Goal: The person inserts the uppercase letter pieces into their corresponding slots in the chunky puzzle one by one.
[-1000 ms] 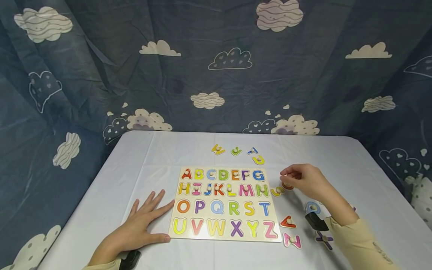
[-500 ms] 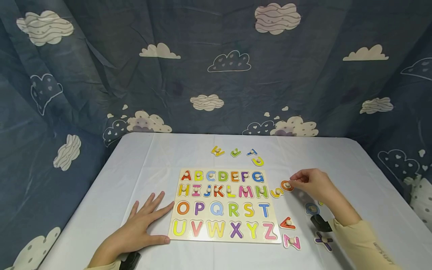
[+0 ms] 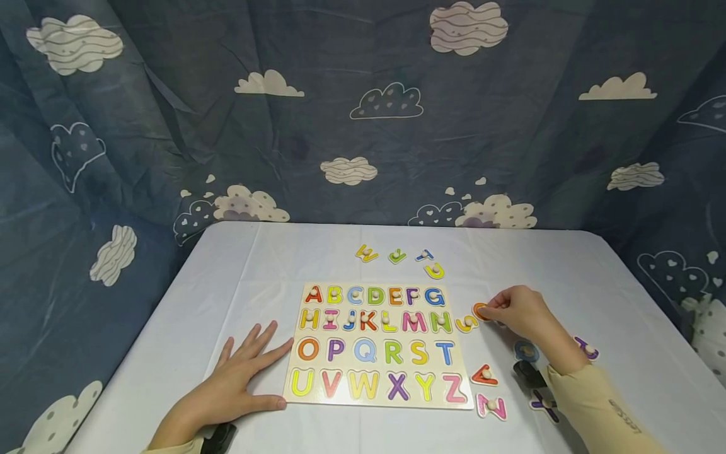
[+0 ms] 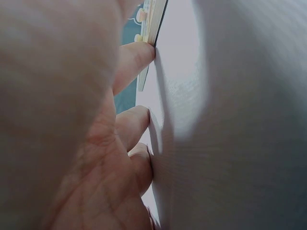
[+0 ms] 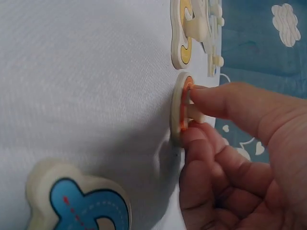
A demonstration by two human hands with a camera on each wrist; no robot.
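Observation:
My left hand (image 3: pixel 235 378) lies flat on the cloth with fingers spread, fingertip and thumb touching the left edge of the wooden alphabet board (image 3: pixel 371 372). In the left wrist view, its fingers (image 4: pixel 132 127) press down beside the board edge. To the right of the board, my right hand (image 3: pixel 522 309) is at an orange letter O piece (image 3: pixel 478 311) on the table. In the right wrist view, thumb and fingers close around the knob (image 5: pixel 195 113) of that O piece. A yellow letter S piece (image 3: pixel 467 323) lies against the O. Rows A to N hold knobbed pieces; the lower two rows show bare printed recesses.
Loose pieces lie behind the board: a yellow W (image 3: pixel 366 253), a green piece (image 3: pixel 397 256), a blue T (image 3: pixel 424 255) and a yellow U (image 3: pixel 434 271). Right of it are a red V (image 3: pixel 484 375), pink Z (image 3: pixel 491 407), purple X (image 3: pixel 543 405) and blue Q (image 3: pixel 526 351).
My right hand has drawn back from above the O piece, lowered, and brought its fingertips onto the O's right side. The left hand stays put.

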